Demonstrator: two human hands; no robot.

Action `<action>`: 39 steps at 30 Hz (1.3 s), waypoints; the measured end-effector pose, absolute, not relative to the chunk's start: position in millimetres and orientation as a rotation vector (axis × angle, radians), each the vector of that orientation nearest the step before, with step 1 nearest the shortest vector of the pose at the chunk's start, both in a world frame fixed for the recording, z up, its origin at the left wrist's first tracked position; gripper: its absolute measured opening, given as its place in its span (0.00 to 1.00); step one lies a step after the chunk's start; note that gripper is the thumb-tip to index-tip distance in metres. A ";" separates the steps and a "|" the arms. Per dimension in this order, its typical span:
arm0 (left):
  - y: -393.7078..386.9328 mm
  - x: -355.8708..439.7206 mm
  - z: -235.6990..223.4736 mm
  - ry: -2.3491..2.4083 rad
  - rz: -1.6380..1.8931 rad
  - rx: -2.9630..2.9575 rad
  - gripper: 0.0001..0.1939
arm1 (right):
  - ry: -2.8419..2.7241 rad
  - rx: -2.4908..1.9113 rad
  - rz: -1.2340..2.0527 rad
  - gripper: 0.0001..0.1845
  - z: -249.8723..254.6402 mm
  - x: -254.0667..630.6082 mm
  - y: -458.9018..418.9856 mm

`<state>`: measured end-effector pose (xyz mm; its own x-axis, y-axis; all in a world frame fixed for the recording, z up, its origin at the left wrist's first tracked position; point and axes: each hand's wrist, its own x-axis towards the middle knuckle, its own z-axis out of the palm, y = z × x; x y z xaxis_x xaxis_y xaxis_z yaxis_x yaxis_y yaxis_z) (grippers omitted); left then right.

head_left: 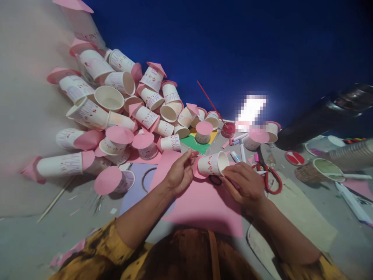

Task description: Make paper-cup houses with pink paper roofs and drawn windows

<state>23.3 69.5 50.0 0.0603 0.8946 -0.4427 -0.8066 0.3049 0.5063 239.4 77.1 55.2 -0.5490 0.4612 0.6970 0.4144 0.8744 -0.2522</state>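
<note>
A white paper cup (212, 164) with red dabs lies sideways between my hands, its open mouth facing right. A pink paper cone (199, 168) caps its left end. My right hand (244, 181) is closed on the cup's rim, thumb and fingers pinching the edge. My left hand (181, 173) is beside the cone, its fingers curled and thumb against fingertips. Something small and reddish shows at those fingertips, too small to make out. Beneath both hands lies a pink paper sheet (201, 208). Red-handled scissors (274, 181) rest right of my right hand.
Several pink-capped cups (145, 116) are heaped at the left and back. A red paint pot (228, 130) holds a thin brush (208, 98). At the right are a cup (309, 172) with a pen, stacked cups (354, 155) and a dark pole (314, 116).
</note>
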 end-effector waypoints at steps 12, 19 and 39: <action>68.3 27.2 50.7 0.789 1.254 0.073 0.22 | -2.301 -0.650 -0.011 0.04 53.6 238.8 75.8; 66.5 22.6 43.7 0.720 1.146 0.175 0.23 | -2.363 -0.652 -0.007 0.05 49.0 240.4 75.3; 66.1 25.9 50.5 0.715 1.169 0.129 0.25 | -2.307 -0.597 -0.021 0.11 52.8 236.9 70.8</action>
<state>25.9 66.1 50.5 0.2003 0.8728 -0.4450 -0.7941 0.4107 0.4480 236.9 70.8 52.8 -0.6178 0.4127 0.6693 0.4250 0.8914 -0.1573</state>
